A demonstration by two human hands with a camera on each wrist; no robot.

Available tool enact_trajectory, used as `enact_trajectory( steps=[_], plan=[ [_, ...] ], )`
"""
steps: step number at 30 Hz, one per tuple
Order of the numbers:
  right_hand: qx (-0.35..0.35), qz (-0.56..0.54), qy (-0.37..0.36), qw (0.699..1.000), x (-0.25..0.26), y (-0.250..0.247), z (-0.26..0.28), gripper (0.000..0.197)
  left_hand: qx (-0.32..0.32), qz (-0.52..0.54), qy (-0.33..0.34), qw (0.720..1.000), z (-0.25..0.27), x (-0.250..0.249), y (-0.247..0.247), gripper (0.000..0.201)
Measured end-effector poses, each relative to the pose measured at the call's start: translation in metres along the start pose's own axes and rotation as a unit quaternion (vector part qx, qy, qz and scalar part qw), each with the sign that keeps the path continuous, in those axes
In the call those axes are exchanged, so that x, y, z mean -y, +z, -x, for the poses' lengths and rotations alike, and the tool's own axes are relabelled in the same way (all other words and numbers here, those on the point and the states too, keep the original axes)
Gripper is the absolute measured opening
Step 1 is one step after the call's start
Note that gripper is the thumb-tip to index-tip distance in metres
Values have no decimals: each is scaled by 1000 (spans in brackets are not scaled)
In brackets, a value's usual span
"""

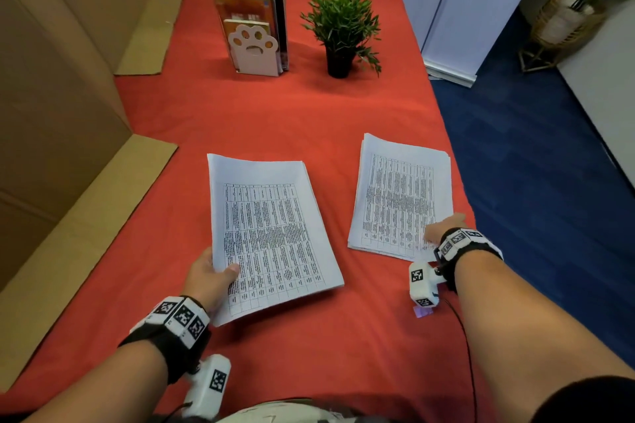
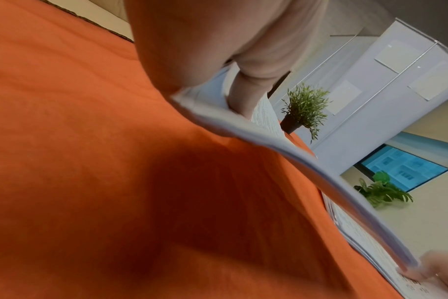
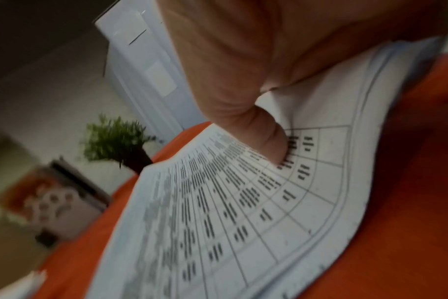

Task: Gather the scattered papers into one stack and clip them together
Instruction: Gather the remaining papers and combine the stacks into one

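Note:
Two stacks of printed table sheets lie on the red tablecloth (image 1: 275, 113). My left hand (image 1: 223, 273) grips the left stack (image 1: 271, 233) at its near left edge, thumb on top and fingers underneath. In the left wrist view this stack (image 2: 269, 139) is raised off the cloth and casts a shadow. My right hand (image 1: 436, 233) pinches the near right corner of the right stack (image 1: 398, 196). In the right wrist view, my thumb (image 3: 263, 137) presses on the sheets (image 3: 243, 212) and the corner curls upward. A small purple object (image 1: 423, 312), perhaps a clip, lies below my right wrist.
A paw-shaped bookend with books (image 1: 252, 45) and a potted plant (image 1: 343, 27) stand at the back of the table. Cardboard boxes (image 1: 51, 113) line the left side. The table's right edge (image 1: 457, 161) runs close to the right stack, with blue carpet beyond.

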State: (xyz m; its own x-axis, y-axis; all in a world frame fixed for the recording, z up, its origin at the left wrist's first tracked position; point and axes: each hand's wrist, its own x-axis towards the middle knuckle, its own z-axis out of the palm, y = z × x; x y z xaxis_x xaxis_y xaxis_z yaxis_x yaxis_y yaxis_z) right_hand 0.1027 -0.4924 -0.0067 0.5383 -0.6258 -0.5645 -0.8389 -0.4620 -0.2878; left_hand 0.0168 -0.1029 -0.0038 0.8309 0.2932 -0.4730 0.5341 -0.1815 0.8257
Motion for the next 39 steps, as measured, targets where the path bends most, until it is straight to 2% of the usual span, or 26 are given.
enact_trajectory(
  steps=[3,8,12,15,17,18,21,23,26,29,32,35,39],
  plan=[
    [14,-61,-78,995,6,-7,9,40,12,8,-14,1000,-11,1,-9,32],
    [39,-132,-191,972,17,11,49,39,42,46,-29,998,-27,0,-8,31],
    [119,-114,-216,962,4,54,89,37,93,36,-37,994,-22,-13,7,33],
    [203,-121,-218,947,-24,91,100,45,114,-17,-39,993,-12,-13,15,26],
    [239,-96,-216,942,-38,100,104,48,121,-66,-31,990,-6,-10,19,29],
    [237,-72,-212,945,-42,99,107,49,123,-90,-23,988,-4,-9,20,30],
    [158,12,-208,965,-42,84,109,50,114,-133,-8,985,-1,-5,26,37],
    [121,49,-215,968,-37,74,108,48,107,-158,-5,982,1,-4,33,39],
    [133,73,-232,961,-31,75,109,43,100,-214,-13,972,10,-2,47,49],
    [138,79,-241,957,-27,80,115,36,23,-283,-9,959,8,-4,53,60],
    [125,63,-213,967,-22,79,119,35,43,-265,-39,963,-3,-7,50,62],
    [149,68,-225,961,-17,83,124,36,99,-221,-22,970,-5,-10,54,55],
    [187,-27,-196,962,-19,88,124,32,75,-136,-10,988,3,-16,56,49]
  ],
)
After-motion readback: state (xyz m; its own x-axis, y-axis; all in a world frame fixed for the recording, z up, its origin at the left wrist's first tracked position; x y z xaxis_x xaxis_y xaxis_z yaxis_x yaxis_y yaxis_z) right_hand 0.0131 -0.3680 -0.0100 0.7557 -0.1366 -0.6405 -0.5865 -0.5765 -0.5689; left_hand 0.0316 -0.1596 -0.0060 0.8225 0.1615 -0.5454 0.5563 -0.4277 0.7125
